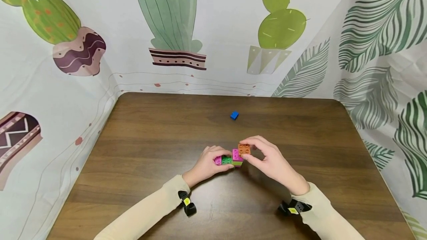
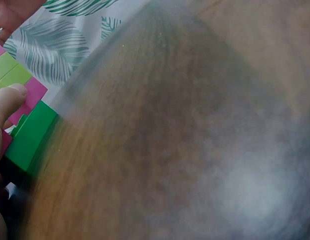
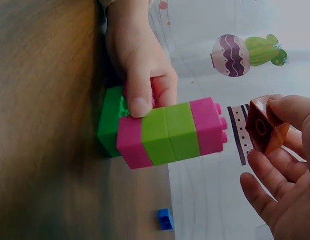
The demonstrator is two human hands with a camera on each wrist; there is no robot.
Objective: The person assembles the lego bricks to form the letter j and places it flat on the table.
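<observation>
My left hand (image 1: 208,163) grips a joined build of toy bricks low over the wooden table, thumb on its near side. At the bottom of the build lies a green brick (image 3: 110,122). From it rises a column (image 3: 169,132) of pink, two lime and a topmost pink brick, whose studs show in the right wrist view. Another pink brick (image 1: 218,160) sits at the left end, partly behind the fingers. My right hand (image 1: 275,164) pinches an orange brick (image 1: 244,149) between thumb and fingers, just above and right of the column; its hollow underside faces the column's studs.
A lone blue brick (image 1: 234,115) lies farther back on the brown table (image 1: 160,121). Cloth printed with cacti and leaves (image 1: 227,29) hangs along the table's back and sides. Both wrists wear black straps with cameras (image 1: 188,205).
</observation>
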